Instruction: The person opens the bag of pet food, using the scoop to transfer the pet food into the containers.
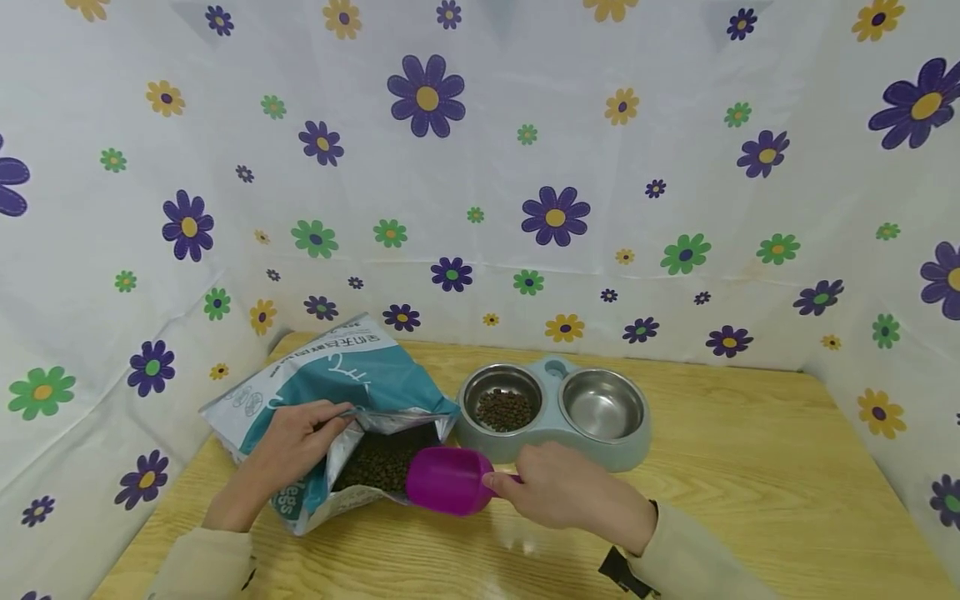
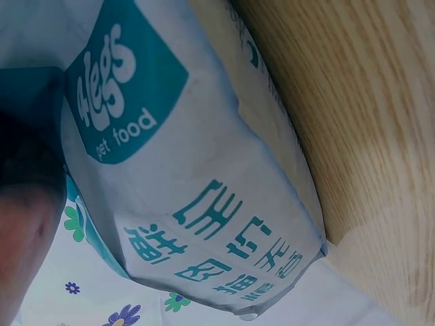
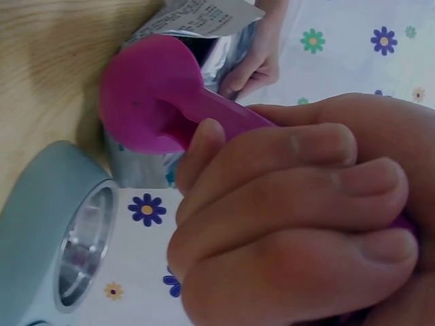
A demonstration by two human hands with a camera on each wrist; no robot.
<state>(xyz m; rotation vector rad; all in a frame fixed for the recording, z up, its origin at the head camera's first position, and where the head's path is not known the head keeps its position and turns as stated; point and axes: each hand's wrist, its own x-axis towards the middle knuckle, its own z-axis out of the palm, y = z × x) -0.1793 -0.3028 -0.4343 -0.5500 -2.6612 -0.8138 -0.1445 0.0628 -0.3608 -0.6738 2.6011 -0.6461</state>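
Note:
My left hand pinches the upper edge of the pet food bag's opening. The blue and white pet food bag lies on its side with its mouth gaping toward me, and brown kibble shows inside. In my right hand is the handle of a magenta scoop, its head at the right side of the bag's mouth. The right wrist view shows the fingers curled round that handle and the underside of the scoop. What the scoop contains cannot be made out. Printed lettering covers the bag in the left wrist view.
Behind the right hand stands a pale blue double feeder. Its left steel bowl contains some kibble; the right steel bowl shows bare metal. A flowered white cloth surrounds the wooden table at the back and sides.

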